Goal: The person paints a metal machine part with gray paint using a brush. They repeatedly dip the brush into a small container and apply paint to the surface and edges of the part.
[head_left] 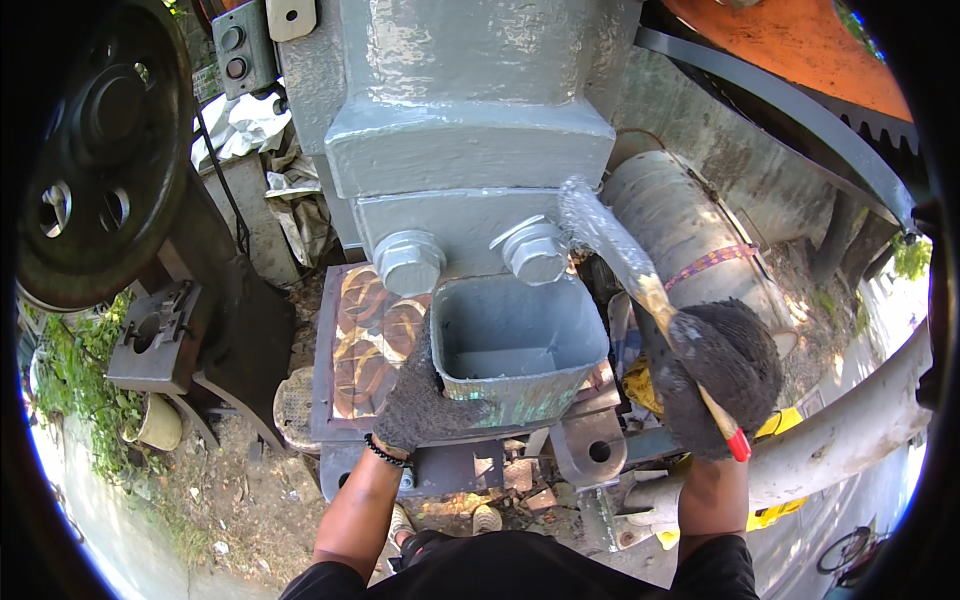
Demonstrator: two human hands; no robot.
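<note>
My right hand [725, 365], in a dark glove, is closed round the wooden handle of a paintbrush [650, 290] with a red tip. Grey paint coats its bristles, which are at the right side of the grey machine body [470, 150], beside a large bolt head [536, 250]; whether they touch it I cannot tell. My left hand [425, 400], also gloved, grips the left side of a square paint container [530, 390] holding grey paint. The container is just below the bolts. Another bolt head [408, 262] is above my left hand, coated in the same grey.
A dark handwheel machine [105, 160] stands at the left. Behind my right hand lies a grey drum [690, 220] with a patterned strap. An orange toothed wheel [800, 50] curves overhead at the right. A thick pale pole [840, 420] runs along the lower right.
</note>
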